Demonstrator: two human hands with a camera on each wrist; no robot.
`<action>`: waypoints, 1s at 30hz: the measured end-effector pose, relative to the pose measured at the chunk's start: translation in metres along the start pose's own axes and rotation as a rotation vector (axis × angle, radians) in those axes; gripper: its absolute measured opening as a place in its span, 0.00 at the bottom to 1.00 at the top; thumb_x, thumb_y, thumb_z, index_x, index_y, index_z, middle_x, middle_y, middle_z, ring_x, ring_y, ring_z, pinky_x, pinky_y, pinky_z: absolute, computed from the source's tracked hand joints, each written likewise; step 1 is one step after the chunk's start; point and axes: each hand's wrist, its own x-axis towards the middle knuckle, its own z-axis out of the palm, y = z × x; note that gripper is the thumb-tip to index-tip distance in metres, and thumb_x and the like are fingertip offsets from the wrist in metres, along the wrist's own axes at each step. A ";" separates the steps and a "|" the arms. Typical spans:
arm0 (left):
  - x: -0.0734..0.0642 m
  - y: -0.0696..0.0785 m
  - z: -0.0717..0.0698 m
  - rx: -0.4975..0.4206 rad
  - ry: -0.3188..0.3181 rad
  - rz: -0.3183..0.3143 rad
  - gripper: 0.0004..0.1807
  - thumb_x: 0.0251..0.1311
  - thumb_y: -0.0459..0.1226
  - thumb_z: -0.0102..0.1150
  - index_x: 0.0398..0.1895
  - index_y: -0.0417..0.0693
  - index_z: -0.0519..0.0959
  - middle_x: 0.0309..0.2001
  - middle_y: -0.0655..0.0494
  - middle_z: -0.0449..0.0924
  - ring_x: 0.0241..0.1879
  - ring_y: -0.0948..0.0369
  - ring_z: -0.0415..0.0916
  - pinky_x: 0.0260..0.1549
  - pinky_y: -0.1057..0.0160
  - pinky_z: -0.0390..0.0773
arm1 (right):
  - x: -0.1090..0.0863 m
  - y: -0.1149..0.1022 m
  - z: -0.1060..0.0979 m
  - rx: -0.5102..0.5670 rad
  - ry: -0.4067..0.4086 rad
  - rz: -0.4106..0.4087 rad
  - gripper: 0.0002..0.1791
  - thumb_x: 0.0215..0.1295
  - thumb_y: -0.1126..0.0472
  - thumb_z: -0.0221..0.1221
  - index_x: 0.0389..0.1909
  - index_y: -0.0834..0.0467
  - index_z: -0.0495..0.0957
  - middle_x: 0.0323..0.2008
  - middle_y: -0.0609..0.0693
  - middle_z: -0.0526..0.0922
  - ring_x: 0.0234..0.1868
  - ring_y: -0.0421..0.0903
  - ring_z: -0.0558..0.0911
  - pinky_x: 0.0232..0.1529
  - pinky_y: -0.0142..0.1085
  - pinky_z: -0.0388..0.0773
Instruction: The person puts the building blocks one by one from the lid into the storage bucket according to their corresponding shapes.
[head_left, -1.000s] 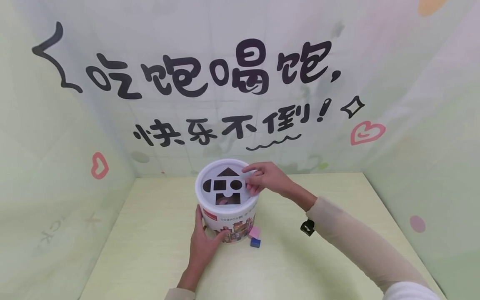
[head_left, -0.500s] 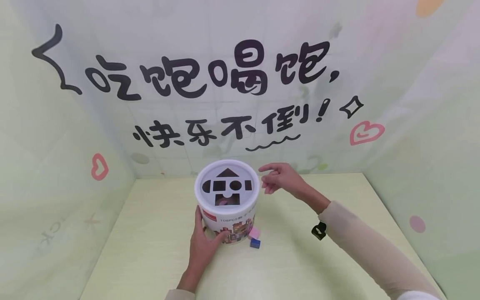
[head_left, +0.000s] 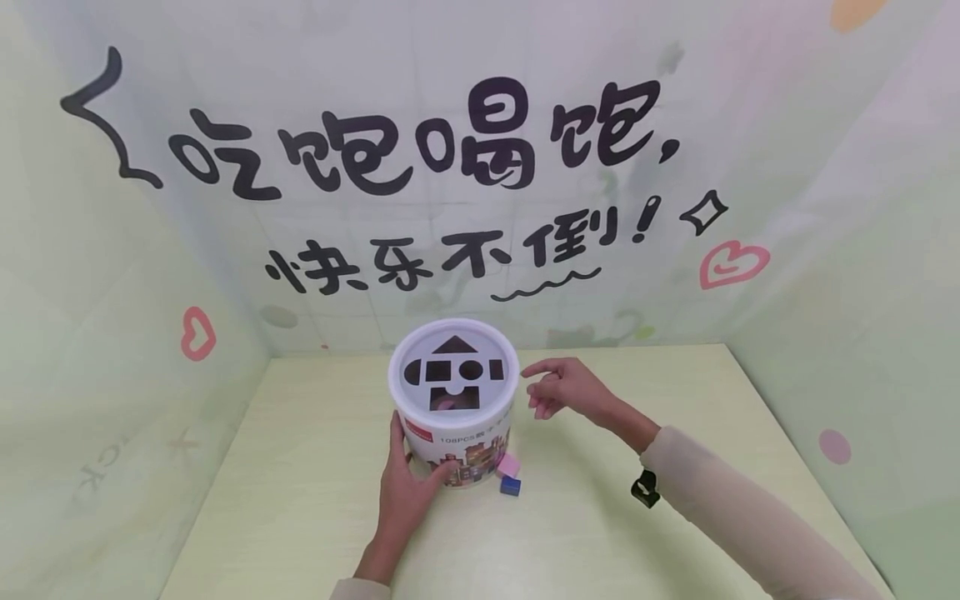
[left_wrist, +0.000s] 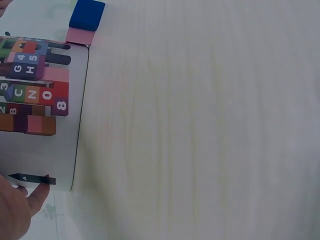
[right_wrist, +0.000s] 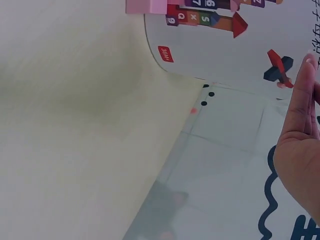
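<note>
A white block bucket (head_left: 453,433) with printed building blocks on its side stands upright on the table. Its lid (head_left: 457,333) has several shaped holes, including a triangle, a square and a round one. Something pink (head_left: 447,403) shows through the wide front hole. My left hand (head_left: 407,492) grips the bucket low on its left side, thumb across the front. To the right of the lid, my right hand (head_left: 573,390) holds nothing, its index finger (head_left: 542,367) pointing at the rim. A pink block (head_left: 507,465) and a blue block (head_left: 511,486) lie against the bucket's right base.
The pale wooden table (head_left: 300,467) ends at a printed fabric backdrop (head_left: 337,325) close behind the bucket. Fabric walls (head_left: 97,375) rise on the left and right. A black band (head_left: 645,489) hangs at my right wrist.
My right hand has drawn back from the lid to the right and then lowered a little, uncovering the narrow rectangular hole. My left hand and the bucket have stayed put.
</note>
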 end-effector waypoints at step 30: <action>0.001 -0.001 0.000 -0.021 -0.006 0.018 0.60 0.37 0.56 0.69 0.71 0.64 0.40 0.67 0.67 0.50 0.64 0.58 0.52 0.54 0.51 0.68 | -0.019 0.081 0.041 -0.088 -0.189 0.034 0.16 0.58 0.63 0.58 0.47 0.62 0.78 0.22 0.61 0.80 0.19 0.51 0.79 0.23 0.44 0.81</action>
